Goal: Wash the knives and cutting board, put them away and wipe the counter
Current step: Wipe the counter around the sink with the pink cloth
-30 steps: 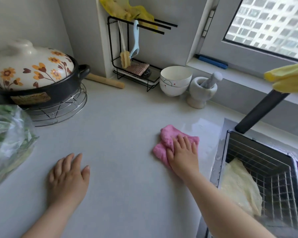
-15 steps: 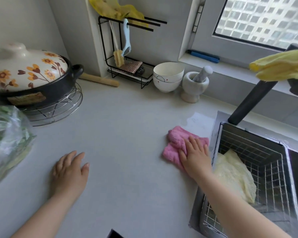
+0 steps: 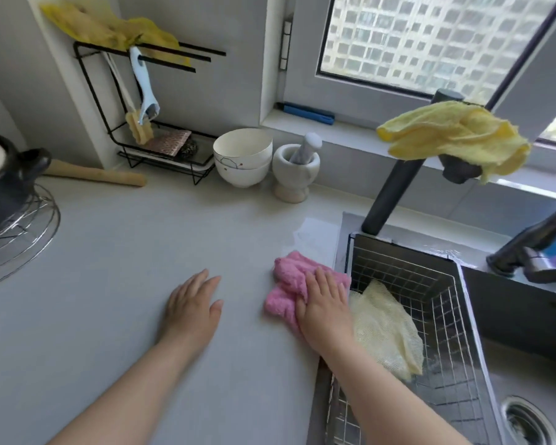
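Observation:
A crumpled pink cloth [image 3: 286, 282] lies on the pale grey counter [image 3: 126, 268], right beside the sink's left edge. My right hand [image 3: 323, 305] presses flat on the cloth's near right part, fingers spread over it. My left hand [image 3: 191, 308] rests palm down on the bare counter to the left of the cloth, fingers apart, holding nothing. A wet patch [image 3: 315, 234] shines on the counter just beyond the cloth. No knives or cutting board are in view.
A wire basket [image 3: 430, 284] with a pale yellow mesh cloth [image 3: 385, 329] sits in the sink. A black faucet [image 3: 395, 191] carries a yellow rag [image 3: 453, 133]. Stacked bowls [image 3: 243, 157], a mortar with pestle [image 3: 294, 168], a black rack [image 3: 161, 149], a rolling pin [image 3: 97, 175] and a pot on a wire stand [image 3: 4, 187] line the back and left.
My right hand has slid the pink cloth rightward to the sink's edge. The view has swung right, and my left hand now lies closer to the cloth.

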`<state>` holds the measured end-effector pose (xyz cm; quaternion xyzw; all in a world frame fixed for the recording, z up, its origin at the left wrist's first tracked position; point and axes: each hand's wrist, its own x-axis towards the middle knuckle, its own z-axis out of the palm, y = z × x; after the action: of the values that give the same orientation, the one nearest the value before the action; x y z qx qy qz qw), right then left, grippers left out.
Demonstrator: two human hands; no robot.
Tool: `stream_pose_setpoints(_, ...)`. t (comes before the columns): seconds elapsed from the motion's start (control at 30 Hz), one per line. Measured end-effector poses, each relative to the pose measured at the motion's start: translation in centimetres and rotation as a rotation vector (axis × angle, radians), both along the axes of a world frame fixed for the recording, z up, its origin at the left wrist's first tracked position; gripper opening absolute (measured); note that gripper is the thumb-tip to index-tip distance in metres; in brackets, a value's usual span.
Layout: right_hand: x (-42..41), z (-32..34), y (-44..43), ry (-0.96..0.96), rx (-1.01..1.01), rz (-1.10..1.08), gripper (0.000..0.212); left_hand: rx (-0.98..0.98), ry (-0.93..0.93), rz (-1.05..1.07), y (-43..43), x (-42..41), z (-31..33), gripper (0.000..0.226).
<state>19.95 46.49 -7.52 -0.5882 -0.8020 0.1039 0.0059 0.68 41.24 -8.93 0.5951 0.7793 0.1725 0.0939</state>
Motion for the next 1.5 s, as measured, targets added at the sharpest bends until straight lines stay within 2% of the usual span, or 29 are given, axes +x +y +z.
stream_pose_setpoints(0.07,0.5,0.2,2.5,0.004,-0.037,-0.093,0.093,0.020,0.013,0.026,0.6,-0.1,-0.7,0.066)
stream_pose_setpoints(0.13,-0.1,0.5,2.7,0.001,-0.013,-0.141,0.077,0.019,0.046,0.002,1.0,-0.1,-1.3,0.059)
stream_pose_setpoints(0.17,-0.5,0.2,2.3,-0.007,-0.018,-0.155,0.080,0.034,0.071,-0.012,1.1,-0.2,-1.6,0.054)
stream_pose_setpoints(0.23,-1.0,-1.0,1.2,-0.052,0.060,-0.059,0.087,0.046,0.102,-0.023,1.1,-0.4,-1.6,0.047)
stream_pose_setpoints(0.3,-0.9,-1.2,1.4,-0.061,0.075,0.101,0.065,0.094,0.116,-0.012,1.0,-0.3,-1.7,0.046)
stream_pose_setpoints(0.33,-0.4,-0.9,2.5,-0.079,0.071,0.164,0.063,0.138,0.138,-0.006,1.1,-0.3,-2.1,0.046)
stream_pose_setpoints(0.4,0.6,0.0,6.2,-0.077,0.008,0.219,0.081,0.163,0.156,-0.007,1.4,-0.6,-2.4,0.045)
stream_pose_setpoints(0.43,0.9,0.3,8.5,-0.063,0.008,0.158,0.082,0.169,0.158,-0.013,1.5,-0.6,-2.6,0.044)
stream_pose_setpoints(0.5,0.5,0.0,12.8,-0.040,0.036,-0.067,0.068,0.207,0.186,-0.032,1.5,-0.6,-3.1,0.045)
stream_pose_setpoints(0.6,-2.8,-0.2,14.4,-0.051,-0.031,-0.268,0.058,0.229,0.200,-0.029,1.7,-0.6,-3.4,0.065)
stream_pose_setpoints(0.67,-5.5,-0.7,12.7,-0.019,-0.040,-0.174,0.061,0.225,0.192,-0.014,1.7,-0.6,-3.3,0.072)
stream_pose_setpoints(0.8,-9.1,-1.1,7.2,0.074,0.006,0.355,0.077,0.267,0.224,-0.015,1.9,-0.6,-3.3,0.054)
stream_pose_setpoints(0.87,-8.5,-1.0,8.3,0.075,-0.013,0.422,0.065,0.297,0.248,-0.025,1.9,-0.7,-3.4,0.042)
stream_pose_setpoints(0.93,-6.8,-0.9,10.8,0.077,0.013,0.364,0.059,0.302,0.247,-0.024,1.9,-0.8,-3.4,0.038)
stream_pose_setpoints(1.07,-1.8,-0.5,15.2,0.015,0.040,0.009,0.052,0.246,0.216,-0.003,1.7,-0.7,-3.1,0.054)
stream_pose_setpoints(1.2,-0.9,-0.4,13.9,-0.024,0.002,-0.135,0.056,0.246,0.225,0.025,1.8,-0.5,-2.8,0.046)
stream_pose_setpoints(1.3,-1.9,-1.0,10.0,-0.035,0.010,-0.068,0.060,0.191,0.219,0.019,1.7,-0.4,-2.4,0.046)
stream_pose_setpoints(1.4,-1.1,-1.0,5.3,0.002,0.020,0.093,0.087,0.097,0.205,0.003,1.5,-0.4,-1.8,0.047)
stream_pose_setpoints(1.43,-0.6,-1.1,4.4,0.005,-0.004,0.105,0.096,0.069,0.196,-0.003,1.5,-0.4,-1.7,0.047)
stream_pose_setpoints(1.5,0.1,-0.8,3.4,0.027,-0.031,0.062,0.100,0.040,0.165,-0.016,1.3,-0.3,-1.7,0.049)
